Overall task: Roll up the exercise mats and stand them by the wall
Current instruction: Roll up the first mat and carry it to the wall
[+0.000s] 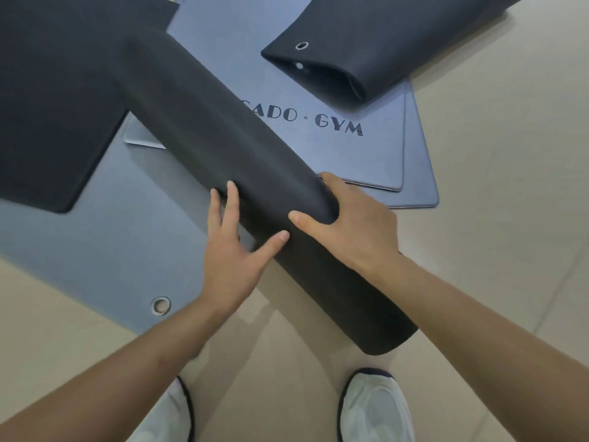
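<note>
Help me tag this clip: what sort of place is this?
Likely a gym or fitness studio: a grey mat lettered "GYM" lies on the floor among other mats; the left hand presses and right hand grips a rolled black mat.

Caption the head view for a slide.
Left hand presses and right hand grips a dark grey rolled foam mat over blue-grey flat mats lettered GYM.
</note>
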Demonstrator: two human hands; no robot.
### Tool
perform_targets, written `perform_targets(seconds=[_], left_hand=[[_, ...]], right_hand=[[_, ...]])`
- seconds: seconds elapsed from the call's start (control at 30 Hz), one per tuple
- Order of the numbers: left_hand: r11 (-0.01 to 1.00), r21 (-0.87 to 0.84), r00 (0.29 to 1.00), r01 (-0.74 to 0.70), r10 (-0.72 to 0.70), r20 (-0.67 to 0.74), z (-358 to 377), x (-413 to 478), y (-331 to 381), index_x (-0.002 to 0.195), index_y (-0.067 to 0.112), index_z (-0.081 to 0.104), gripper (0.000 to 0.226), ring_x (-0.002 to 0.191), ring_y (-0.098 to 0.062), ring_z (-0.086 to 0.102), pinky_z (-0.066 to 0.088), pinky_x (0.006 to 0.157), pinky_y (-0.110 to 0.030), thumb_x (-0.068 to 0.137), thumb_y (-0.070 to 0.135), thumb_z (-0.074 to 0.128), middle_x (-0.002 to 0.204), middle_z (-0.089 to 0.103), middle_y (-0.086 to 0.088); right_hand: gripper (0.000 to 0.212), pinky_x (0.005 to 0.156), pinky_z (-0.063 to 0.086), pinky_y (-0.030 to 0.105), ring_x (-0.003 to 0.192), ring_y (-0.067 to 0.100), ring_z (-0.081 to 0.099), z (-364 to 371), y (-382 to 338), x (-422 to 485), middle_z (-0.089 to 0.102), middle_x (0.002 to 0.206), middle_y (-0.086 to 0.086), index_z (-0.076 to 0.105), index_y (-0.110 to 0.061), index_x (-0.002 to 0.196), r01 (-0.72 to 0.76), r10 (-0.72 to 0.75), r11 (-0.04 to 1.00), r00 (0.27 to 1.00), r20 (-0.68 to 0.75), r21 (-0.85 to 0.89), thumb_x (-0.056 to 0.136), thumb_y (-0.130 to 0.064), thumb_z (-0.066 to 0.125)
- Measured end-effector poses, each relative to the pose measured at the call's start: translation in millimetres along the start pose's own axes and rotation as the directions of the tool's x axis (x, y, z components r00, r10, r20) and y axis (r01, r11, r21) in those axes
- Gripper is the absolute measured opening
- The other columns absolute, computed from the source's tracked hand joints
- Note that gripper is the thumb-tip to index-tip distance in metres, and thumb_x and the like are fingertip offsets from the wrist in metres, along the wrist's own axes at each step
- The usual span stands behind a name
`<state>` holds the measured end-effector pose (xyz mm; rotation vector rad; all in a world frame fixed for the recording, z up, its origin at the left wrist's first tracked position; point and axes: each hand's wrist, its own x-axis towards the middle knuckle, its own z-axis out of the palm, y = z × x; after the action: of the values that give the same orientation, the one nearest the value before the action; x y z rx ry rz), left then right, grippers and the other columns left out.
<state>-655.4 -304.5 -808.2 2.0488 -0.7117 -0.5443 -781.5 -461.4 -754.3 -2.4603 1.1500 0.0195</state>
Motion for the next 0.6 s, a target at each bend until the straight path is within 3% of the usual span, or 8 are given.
perform_targets(seconds=[0.1,0.2,0.27,0.37,0.47,0.53,0.6], left_hand=[[0.999,-0.028,1.000,0.020,-0.020,0.011,0,-4,-3,0.162,0.046,0.006,0.112,0.157,-0.010,0.016,0.036,0.121,-0.053,0.077,0.068,0.074,0.173,0.001,0.011],[0.999,-0.027,1.000,0.025,-0.024,0.014,0,-3,-3,0.162,0.047,0.007,0.109,0.157,-0.006,0.012,0.033,0.123,-0.053,0.080,0.063,0.077,0.173,0.000,0.010],[0.999,-0.037,1.000,0.018,-0.018,0.007,5,1,3,0.162,0.047,0.009,0.108,0.156,-0.008,0.012,0.030,0.125,-0.050,0.081,0.059,0.079,0.172,-0.001,0.010],[0.999,-0.031,1.000,0.015,-0.015,-0.001,13,10,18,0.162,0.048,0.010,0.109,0.156,-0.015,0.011,0.023,0.126,-0.038,0.079,0.061,0.080,0.171,-0.004,0.007],[1.000,-0.005,1.000,0.020,-0.020,0.016,18,14,28,0.161,0.050,0.008,0.108,0.156,-0.020,0.010,0.018,0.116,-0.028,0.075,0.068,0.070,0.170,-0.005,0.008],[1.000,0.020,1.000,-0.008,0.007,0.015,15,14,24,0.162,0.047,0.011,0.107,0.155,-0.022,0.012,0.020,0.119,-0.031,0.076,0.067,0.070,0.171,-0.002,0.007],[0.999,0.026,0.999,-0.039,0.039,0.007,8,9,11,0.163,0.041,0.014,0.104,0.156,-0.019,0.015,0.027,0.125,-0.043,0.080,0.065,0.072,0.170,0.002,0.008]], right_hand=[[0.080,0.105,0.046,0.040,0.134,0.019,0.050,-1,17,-28,0.040,0.158,-0.005,0.023,-0.045,0.159,0.144,-0.149,0.985,0.988,0.049,0.092,0.090,-0.071,0.055],[0.096,0.119,0.035,0.050,0.149,0.028,0.032,-6,40,-37,0.008,0.172,-0.003,0.002,-0.056,0.159,0.299,-0.293,0.954,0.932,0.213,0.002,0.082,-0.079,0.055],[0.108,0.118,0.035,0.054,0.149,0.032,0.032,-13,54,-34,-0.003,0.173,-0.009,-0.008,-0.060,0.155,0.294,-0.275,0.956,0.915,0.295,-0.018,0.074,-0.087,0.057],[0.113,0.114,0.043,0.047,0.141,0.021,0.043,-22,67,-23,0.018,0.166,-0.012,-0.006,-0.067,0.152,0.135,-0.184,0.978,0.922,0.341,0.162,0.072,-0.078,0.073],[0.112,0.116,0.040,0.041,0.134,0.009,0.046,-26,72,-15,0.040,0.150,-0.017,0.009,-0.070,0.151,0.017,-0.145,0.938,0.926,0.349,0.347,0.070,-0.061,0.086],[0.110,0.117,0.040,0.040,0.133,0.007,0.046,-25,71,-14,0.044,0.148,-0.018,0.017,-0.066,0.152,-0.032,-0.119,0.915,0.931,0.344,0.403,0.070,-0.056,0.089],[0.110,0.116,0.041,0.040,0.132,0.009,0.047,-20,67,-19,0.044,0.148,-0.016,0.018,-0.062,0.155,-0.039,-0.105,0.913,0.939,0.326,0.405,0.071,-0.057,0.088]])
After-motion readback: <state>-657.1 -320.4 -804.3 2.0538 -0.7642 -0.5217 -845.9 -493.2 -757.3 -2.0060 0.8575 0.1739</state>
